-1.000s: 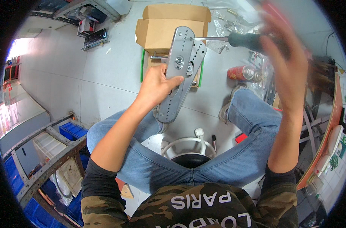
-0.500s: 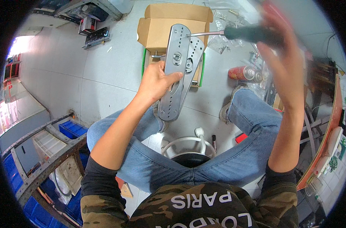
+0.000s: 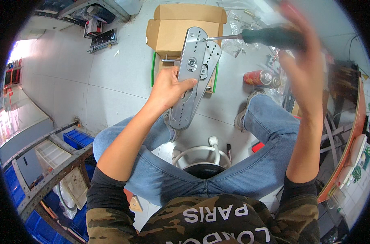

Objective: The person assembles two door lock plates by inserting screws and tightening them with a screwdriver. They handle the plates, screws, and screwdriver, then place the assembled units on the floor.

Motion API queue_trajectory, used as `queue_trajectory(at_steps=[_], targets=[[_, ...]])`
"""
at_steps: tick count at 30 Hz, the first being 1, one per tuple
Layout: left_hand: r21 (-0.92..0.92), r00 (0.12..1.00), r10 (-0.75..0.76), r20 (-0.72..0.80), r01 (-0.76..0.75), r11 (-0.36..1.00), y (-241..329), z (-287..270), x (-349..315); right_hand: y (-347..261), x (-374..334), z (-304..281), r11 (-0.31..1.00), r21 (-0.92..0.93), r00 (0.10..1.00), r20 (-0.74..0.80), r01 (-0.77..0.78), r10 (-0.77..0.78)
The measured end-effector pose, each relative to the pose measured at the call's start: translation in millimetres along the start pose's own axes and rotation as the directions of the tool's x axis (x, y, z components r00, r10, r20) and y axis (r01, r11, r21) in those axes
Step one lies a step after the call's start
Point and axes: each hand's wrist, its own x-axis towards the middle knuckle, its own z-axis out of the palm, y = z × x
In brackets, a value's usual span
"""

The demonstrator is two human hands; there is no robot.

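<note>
My left hand [image 3: 171,86] is closed around the middle of a grey metal plate assembly [image 3: 184,106], thumb lying across its front. The assembly has two long rounded plates with rows of holes; they fan apart at the far end. A screwdriver [image 3: 270,38] with a dark green handle lies between the thumb and fingers of my right hand [image 3: 305,69], which is smeared by motion. Its thin shaft reaches left, and the tip touches the front plate among the holes near its far end. The fingers' far side is blurred, with a red smear beside it.
Behind the plates, an open cardboard box [image 3: 187,13] with a green-edged base holds metal parts. Red spray cans [image 3: 258,77] lie to the right, near clear plastic bags [image 3: 233,44]. A white round stool frame [image 3: 181,153] and a black marker [image 3: 229,151] are between my legs.
The far end of the plates has shifted slightly right, and the screwdriver with it. My right hand stays blurred around the handle; my left hand keeps its hold.
</note>
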Motion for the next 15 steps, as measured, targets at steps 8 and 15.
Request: queue_trajectory(at_steps=[8, 15], targets=[[-0.049, 0.999, 0.016, -0.047, -0.018, 0.999, -6, 4, 3, 4, 5, -7, 0.970, -0.236, 0.997, 0.063, 0.065, -0.052], [-0.026, 0.995, 0.064, -0.076, -0.066, 0.997, -7, 3, 2, -17, -1, 0, 0.986, 0.066, 0.988, 0.002, -0.155, 0.155]])
